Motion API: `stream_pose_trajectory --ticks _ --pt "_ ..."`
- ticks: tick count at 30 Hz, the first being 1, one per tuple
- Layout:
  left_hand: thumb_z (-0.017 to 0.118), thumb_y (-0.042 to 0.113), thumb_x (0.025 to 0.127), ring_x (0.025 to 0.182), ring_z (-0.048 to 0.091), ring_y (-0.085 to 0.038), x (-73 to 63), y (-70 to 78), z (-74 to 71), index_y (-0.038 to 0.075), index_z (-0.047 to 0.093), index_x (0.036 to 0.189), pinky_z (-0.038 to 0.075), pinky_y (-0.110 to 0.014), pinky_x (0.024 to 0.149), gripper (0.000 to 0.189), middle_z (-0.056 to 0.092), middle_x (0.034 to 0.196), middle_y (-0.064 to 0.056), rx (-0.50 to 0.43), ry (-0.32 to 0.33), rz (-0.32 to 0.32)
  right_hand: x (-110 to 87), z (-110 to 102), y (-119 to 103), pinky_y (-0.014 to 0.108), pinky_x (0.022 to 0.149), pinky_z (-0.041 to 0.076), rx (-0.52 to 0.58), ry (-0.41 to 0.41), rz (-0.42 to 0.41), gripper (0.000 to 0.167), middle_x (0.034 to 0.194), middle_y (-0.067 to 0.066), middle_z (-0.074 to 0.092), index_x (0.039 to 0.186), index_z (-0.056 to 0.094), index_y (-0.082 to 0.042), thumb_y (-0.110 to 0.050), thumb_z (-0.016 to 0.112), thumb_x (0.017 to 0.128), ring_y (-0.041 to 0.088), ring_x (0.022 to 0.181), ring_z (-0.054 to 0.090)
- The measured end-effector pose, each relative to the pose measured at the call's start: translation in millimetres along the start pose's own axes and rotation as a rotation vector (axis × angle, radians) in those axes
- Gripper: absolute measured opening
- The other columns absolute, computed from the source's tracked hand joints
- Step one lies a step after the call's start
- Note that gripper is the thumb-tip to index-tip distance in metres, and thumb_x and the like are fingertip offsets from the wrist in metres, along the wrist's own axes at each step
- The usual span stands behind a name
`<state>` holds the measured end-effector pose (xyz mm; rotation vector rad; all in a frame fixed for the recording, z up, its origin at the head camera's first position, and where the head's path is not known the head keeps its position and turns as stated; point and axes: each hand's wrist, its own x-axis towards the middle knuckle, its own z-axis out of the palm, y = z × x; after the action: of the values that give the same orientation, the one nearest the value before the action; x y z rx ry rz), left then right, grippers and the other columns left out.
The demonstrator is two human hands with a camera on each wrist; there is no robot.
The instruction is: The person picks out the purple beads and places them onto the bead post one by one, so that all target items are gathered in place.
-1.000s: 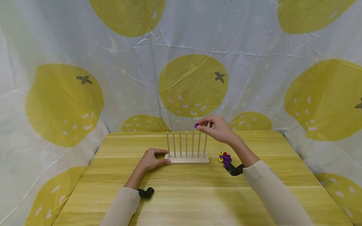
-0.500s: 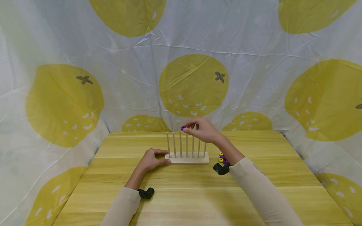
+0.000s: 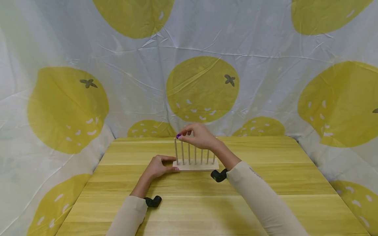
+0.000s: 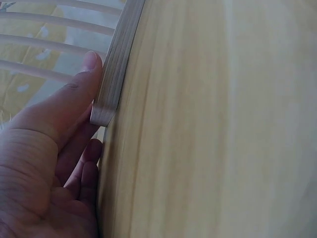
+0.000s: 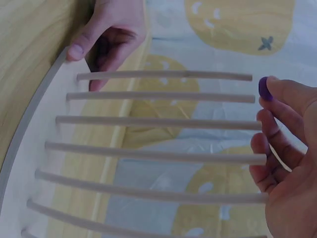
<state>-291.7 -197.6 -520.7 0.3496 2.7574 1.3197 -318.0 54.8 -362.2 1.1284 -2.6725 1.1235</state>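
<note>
A pale wooden peg stand (image 3: 196, 167), with several thin upright pegs in a row, sits on the table. My left hand (image 3: 157, 167) grips its left end, thumb on the front edge and fingers behind; the left wrist view shows the thumb (image 4: 84, 84) against the base (image 4: 116, 64). Between thumb and forefinger, my right hand (image 3: 198, 136) pinches a purple bead (image 3: 178, 136) at the tops of the leftmost pegs. In the right wrist view the bead (image 5: 265, 89) lies just off the tips of the two pegs nearest the left hand, not threaded on either. Every peg in sight is bare.
The wood-grain table (image 3: 183, 213) reaches back to a hanging cloth (image 3: 133, 91) printed with yellow lemons. A black wrist mount (image 3: 219, 175) sits by the right sleeve, another wrist mount (image 3: 153, 201) by the left. The right forearm covers the spot where loose beads lay.
My right hand has carried the purple bead leftward, from over the right-hand pegs to the left ones. Its forearm has come over the bead pile. The left hand and stand stay put.
</note>
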Motion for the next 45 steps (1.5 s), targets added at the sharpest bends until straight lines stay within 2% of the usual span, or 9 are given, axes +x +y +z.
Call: stream_pose_trajectory --ticks 6,11,17,24,29,35,40,45 --pt "0.093 0.044 0.074 0.132 0.060 -0.030 -0.4 1.6 -0.1 0.024 0.079 0.120 0.044 -0.052 0.115 0.053 0.072 0.130 -0.004 -0.012 -0.005 -0.005 5.0 5.5 -5.8 0.033 0.083 0.053 -0.025 -0.004 0.006 0.019 0.104 -0.007 0.073 0.110 0.080 -0.021 -0.033 0.070 0.100 0.013 0.096 0.059" --pt "0.093 0.043 0.075 0.132 0.060 -0.030 0.4 1.6 -0.4 0.023 0.079 0.121 0.045 -0.052 0.115 0.052 0.072 0.131 -0.005 -0.003 -0.006 -0.002 9.1 10.3 -5.1 0.040 0.090 0.055 -0.036 -0.011 -0.009 0.017 0.106 -0.007 0.077 0.107 0.081 -0.019 -0.030 0.070 0.100 0.013 0.096 0.060" --pt "0.093 0.043 0.075 0.135 0.058 -0.031 -0.1 1.4 -1.8 0.023 0.078 0.123 0.043 -0.054 0.116 0.055 0.071 0.133 -0.006 -0.003 -0.008 -0.010 11.5 14.6 -3.5 0.034 0.089 0.054 -0.076 -0.023 -0.009 0.017 0.103 -0.009 0.077 0.106 0.081 -0.021 -0.032 0.069 0.100 0.010 0.096 0.060" --pt "0.094 0.045 0.073 0.135 0.058 -0.031 1.1 1.8 -2.2 0.024 0.078 0.123 0.044 -0.054 0.115 0.057 0.070 0.134 -0.007 0.008 -0.020 -0.018 11.4 13.9 -3.1 0.040 0.094 0.055 -0.062 -0.036 -0.007 0.020 0.105 -0.004 0.078 0.108 0.081 -0.016 -0.030 0.069 0.101 0.015 0.101 0.063" --pt "0.094 0.045 0.072 0.134 0.059 -0.031 2.0 0.9 -1.9 0.025 0.078 0.122 0.044 -0.053 0.115 0.056 0.071 0.134 -0.006 0.013 -0.014 -0.024 9.4 11.3 -2.4 0.038 0.090 0.055 -0.091 -0.034 -0.005 0.022 0.108 -0.002 0.076 0.111 0.080 -0.016 -0.033 0.070 0.100 0.019 0.101 0.064" --pt "0.094 0.045 0.072 0.133 0.060 -0.031 3.8 1.6 1.0 0.025 0.078 0.122 0.045 -0.053 0.114 0.056 0.071 0.132 -0.006 0.014 -0.009 -0.026 0.4 0.5 -0.4 0.035 0.089 0.053 -0.083 -0.018 0.011 0.024 0.108 -0.002 0.073 0.115 0.079 -0.016 -0.033 0.069 0.101 0.017 0.099 0.061" --pt "0.094 0.047 0.072 0.134 0.059 -0.033 4.8 -0.2 1.9 0.025 0.077 0.124 0.045 -0.054 0.114 0.059 0.070 0.134 -0.007 0.021 -0.012 -0.025 -12.1 -9.6 3.7 0.036 0.088 0.052 -0.032 0.005 0.013 0.023 0.108 -0.002 0.071 0.115 0.078 -0.017 -0.033 0.070 0.100 0.017 0.099 0.060" --pt "0.093 0.050 0.071 0.136 0.057 -0.034 3.0 -1.7 -0.9 0.026 0.077 0.124 0.044 -0.053 0.115 0.060 0.069 0.136 -0.007 0.032 -0.019 -0.035 -26.9 -22.2 12.4 0.036 0.084 0.051 -0.028 0.049 0.014 0.025 0.108 -0.003 0.072 0.116 0.078 -0.018 -0.035 0.070 0.100 0.016 0.098 0.059"
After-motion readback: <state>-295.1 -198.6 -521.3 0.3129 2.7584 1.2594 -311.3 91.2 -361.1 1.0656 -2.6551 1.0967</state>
